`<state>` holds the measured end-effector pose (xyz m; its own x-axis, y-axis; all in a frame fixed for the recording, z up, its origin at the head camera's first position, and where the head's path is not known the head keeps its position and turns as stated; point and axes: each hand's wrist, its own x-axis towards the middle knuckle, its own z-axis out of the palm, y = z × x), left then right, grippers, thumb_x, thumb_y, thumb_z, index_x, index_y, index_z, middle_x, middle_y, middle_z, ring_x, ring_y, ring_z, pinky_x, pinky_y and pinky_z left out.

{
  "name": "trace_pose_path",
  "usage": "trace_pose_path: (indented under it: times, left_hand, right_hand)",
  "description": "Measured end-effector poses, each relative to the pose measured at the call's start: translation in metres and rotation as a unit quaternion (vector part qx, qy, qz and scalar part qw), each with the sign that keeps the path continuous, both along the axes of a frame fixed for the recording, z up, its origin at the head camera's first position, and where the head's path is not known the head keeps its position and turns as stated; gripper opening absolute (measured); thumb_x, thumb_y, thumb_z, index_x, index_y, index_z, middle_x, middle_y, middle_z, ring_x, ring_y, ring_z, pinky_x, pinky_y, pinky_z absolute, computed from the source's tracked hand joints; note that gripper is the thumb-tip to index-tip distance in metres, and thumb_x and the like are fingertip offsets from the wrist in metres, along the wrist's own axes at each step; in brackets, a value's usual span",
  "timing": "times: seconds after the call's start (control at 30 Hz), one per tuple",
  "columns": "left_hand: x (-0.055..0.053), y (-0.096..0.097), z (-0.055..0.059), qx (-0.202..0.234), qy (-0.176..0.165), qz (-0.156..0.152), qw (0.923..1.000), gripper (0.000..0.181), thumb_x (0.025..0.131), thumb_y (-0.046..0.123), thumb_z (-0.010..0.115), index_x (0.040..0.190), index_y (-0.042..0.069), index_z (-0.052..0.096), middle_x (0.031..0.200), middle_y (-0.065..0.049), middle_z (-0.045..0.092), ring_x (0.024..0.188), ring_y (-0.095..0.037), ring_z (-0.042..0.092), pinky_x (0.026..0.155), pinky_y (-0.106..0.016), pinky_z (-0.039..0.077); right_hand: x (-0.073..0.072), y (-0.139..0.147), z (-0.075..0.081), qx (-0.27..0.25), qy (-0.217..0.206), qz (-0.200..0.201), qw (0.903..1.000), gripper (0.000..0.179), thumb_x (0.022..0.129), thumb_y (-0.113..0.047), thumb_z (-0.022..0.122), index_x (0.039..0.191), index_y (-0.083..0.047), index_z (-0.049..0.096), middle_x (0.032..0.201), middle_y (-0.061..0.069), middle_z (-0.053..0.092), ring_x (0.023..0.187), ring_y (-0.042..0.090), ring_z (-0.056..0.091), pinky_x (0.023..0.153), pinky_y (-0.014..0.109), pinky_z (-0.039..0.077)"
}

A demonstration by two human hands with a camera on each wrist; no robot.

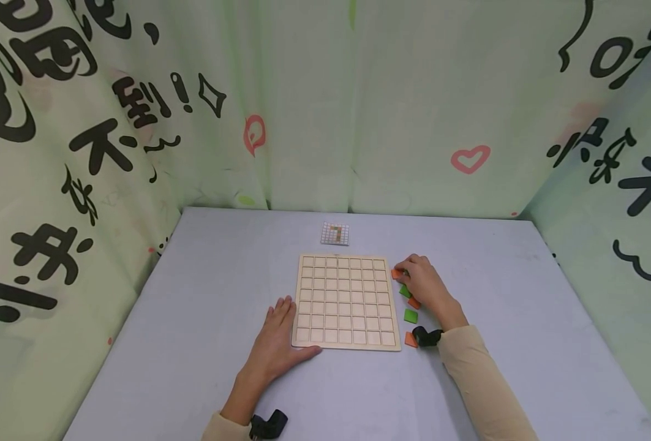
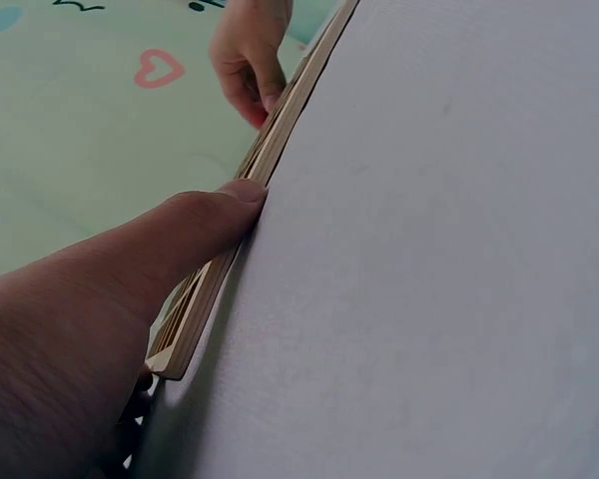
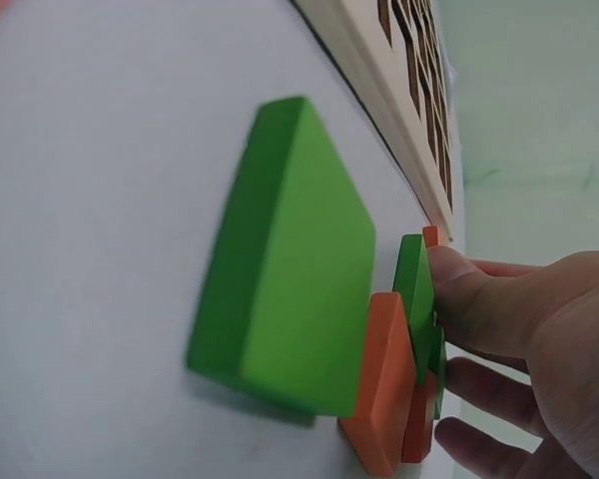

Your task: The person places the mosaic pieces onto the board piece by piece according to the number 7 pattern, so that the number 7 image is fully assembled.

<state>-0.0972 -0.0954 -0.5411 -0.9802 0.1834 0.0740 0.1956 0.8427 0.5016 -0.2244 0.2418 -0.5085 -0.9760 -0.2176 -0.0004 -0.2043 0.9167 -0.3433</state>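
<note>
A square wooden grid board [image 1: 344, 301] lies flat on the table. My left hand [image 1: 278, 337] rests at its lower left corner, fingers straight along the left edge and thumb on the near edge; the left wrist view shows the thumb [image 2: 205, 215] against the board's side. Beyond the board's upper right edge, my right hand [image 1: 424, 282] pinches an orange tile [image 1: 396, 274] between thumb and fingertips. Nearer me lie a green tile [image 1: 405, 292], an orange tile [image 1: 414, 303] and another green tile [image 1: 411, 316]. The right wrist view shows a green tile [image 3: 309, 279] up close.
Behind the board lies a small pattern card [image 1: 335, 233] with a gridded figure. One more orange tile [image 1: 411, 340] sits by the board's lower right corner, partly behind the black wrist camera [image 1: 427, 336]. A printed curtain [image 1: 402, 122] encloses the white table [image 1: 215, 269].
</note>
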Motion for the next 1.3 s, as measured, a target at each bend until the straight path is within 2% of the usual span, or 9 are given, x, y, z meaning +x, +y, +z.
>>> trace_pose_path:
  times: [0.33, 0.53, 0.87, 1.1, 1.3]
  left_hand:
    - [-0.0006, -0.0010, -0.0006, -0.001, -0.005, -0.002, 1.0000, 0.108, 0.074, 0.062, 0.078, 0.151, -0.002, 0.040, 0.161, -0.018, 0.035, 0.153, -0.031, 0.028, 0.128, -0.046, 0.024]
    - [-0.0007, -0.0009, 0.0004, 0.002, -0.002, -0.004, 1.0000, 0.109, 0.073, 0.061, 0.079, 0.151, -0.003, 0.040, 0.161, -0.019, 0.036, 0.153, -0.032, 0.028, 0.128, -0.047, 0.024]
    - [-0.0004, -0.0007, 0.0004, 0.007, -0.003, -0.002, 1.0000, 0.108, 0.073, 0.061, 0.079, 0.151, -0.003, 0.040, 0.160, -0.019, 0.036, 0.153, -0.032, 0.028, 0.128, -0.047, 0.024]
    - [0.0000, -0.0009, 0.0002, 0.009, -0.005, -0.004, 0.9999, 0.108, 0.074, 0.062, 0.079, 0.151, -0.003, 0.040, 0.161, -0.019, 0.035, 0.153, -0.032, 0.027, 0.128, -0.047, 0.024]
    - [0.0001, -0.0012, 0.0004, 0.008, -0.005, -0.004, 0.9999, 0.107, 0.074, 0.062, 0.079, 0.150, -0.003, 0.040, 0.161, -0.019, 0.035, 0.153, -0.032, 0.027, 0.128, -0.047, 0.024]
  right_hand:
    - [-0.0020, -0.0022, 0.0036, -0.012, -0.014, -0.023, 0.9996, 0.030, 0.093, -0.014, 0.072, 0.118, 0.001, 0.066, 0.117, 0.018, 0.066, 0.111, 0.036, 0.054, 0.098, 0.056, 0.047]
    - [-0.0008, -0.0023, 0.0046, -0.025, -0.016, -0.033, 0.9990, 0.028, 0.092, -0.014, 0.073, 0.117, -0.002, 0.066, 0.114, 0.016, 0.068, 0.107, 0.033, 0.054, 0.094, 0.051, 0.047]
    - [0.0009, -0.0011, 0.0055, -0.033, 0.004, -0.020, 0.9992, 0.019, 0.094, -0.012, 0.069, 0.111, -0.003, 0.068, 0.107, 0.014, 0.071, 0.099, 0.031, 0.057, 0.088, 0.050, 0.047]
    - [0.0018, -0.0021, 0.0067, -0.043, -0.002, -0.029, 0.9986, 0.020, 0.095, -0.014, 0.068, 0.112, -0.003, 0.067, 0.108, 0.014, 0.069, 0.092, 0.027, 0.056, 0.080, 0.043, 0.051]
    - [0.0031, -0.0030, 0.0094, -0.076, -0.019, -0.024, 0.9967, 0.021, 0.098, -0.013, 0.065, 0.115, -0.001, 0.064, 0.112, 0.016, 0.067, 0.094, 0.027, 0.057, 0.084, 0.043, 0.055]
